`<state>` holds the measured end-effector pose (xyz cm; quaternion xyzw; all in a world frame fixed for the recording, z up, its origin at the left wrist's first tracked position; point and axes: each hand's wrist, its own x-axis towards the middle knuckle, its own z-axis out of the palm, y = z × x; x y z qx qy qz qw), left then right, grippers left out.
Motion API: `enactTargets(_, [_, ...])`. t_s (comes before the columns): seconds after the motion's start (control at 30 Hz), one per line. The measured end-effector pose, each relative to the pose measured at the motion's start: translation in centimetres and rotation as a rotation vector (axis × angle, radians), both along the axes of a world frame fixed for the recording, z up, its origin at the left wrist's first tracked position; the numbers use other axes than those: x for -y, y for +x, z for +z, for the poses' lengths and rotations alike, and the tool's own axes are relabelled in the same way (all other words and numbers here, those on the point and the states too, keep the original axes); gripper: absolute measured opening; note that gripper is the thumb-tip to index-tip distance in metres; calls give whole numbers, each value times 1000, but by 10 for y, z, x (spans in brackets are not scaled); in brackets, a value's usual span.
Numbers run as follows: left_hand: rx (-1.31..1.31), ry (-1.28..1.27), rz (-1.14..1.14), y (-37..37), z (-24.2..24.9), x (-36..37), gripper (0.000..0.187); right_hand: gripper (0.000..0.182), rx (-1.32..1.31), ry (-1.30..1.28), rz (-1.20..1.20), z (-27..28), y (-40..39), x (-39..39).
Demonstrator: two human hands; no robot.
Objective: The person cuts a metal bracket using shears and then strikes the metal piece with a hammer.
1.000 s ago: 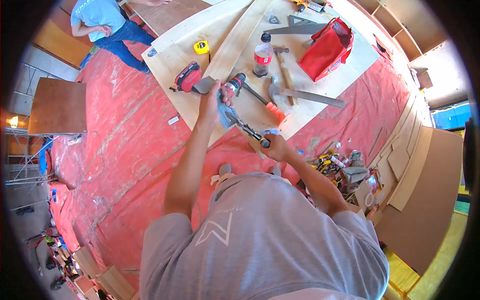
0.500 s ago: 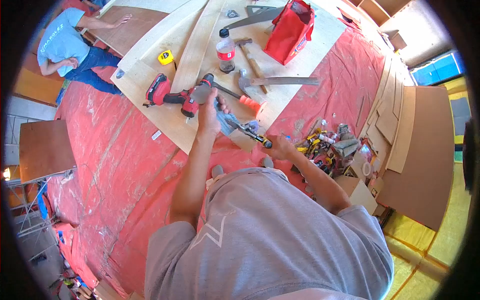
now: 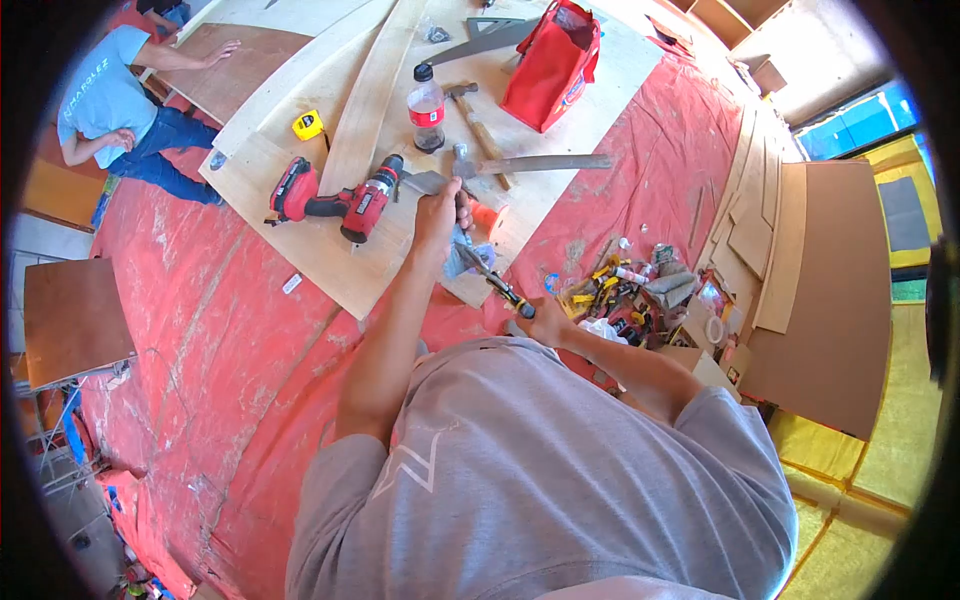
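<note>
Left hand [image 3: 440, 215] is closed round a flat grey piece [image 3: 425, 182], right hand [image 3: 548, 322] gripping what looks like pliers [image 3: 502, 286], all around the near right corner of the board [image 3: 335, 268]. The plier tips meet some pale blue stuff [image 3: 455, 262]; can't tell if they're biting it or if the left hand has it too. Imo best to hold the left wrist steady, fingers well off those tips, and squeeze gently, clear of the drill [image 3: 368, 212].
</note>
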<state>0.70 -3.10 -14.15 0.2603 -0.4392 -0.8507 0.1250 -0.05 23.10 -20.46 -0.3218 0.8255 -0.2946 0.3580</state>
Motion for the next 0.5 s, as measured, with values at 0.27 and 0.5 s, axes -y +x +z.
enactTargets(0.27, [-6, -225, -45, 23, 3, 38, 44, 28, 239, -48, 138, 31, -11, -9])
enactTargets(0.5, [-275, 313, 174, 34, 14, 67, 39, 46, -27, -17, 194, 72, -7, 1])
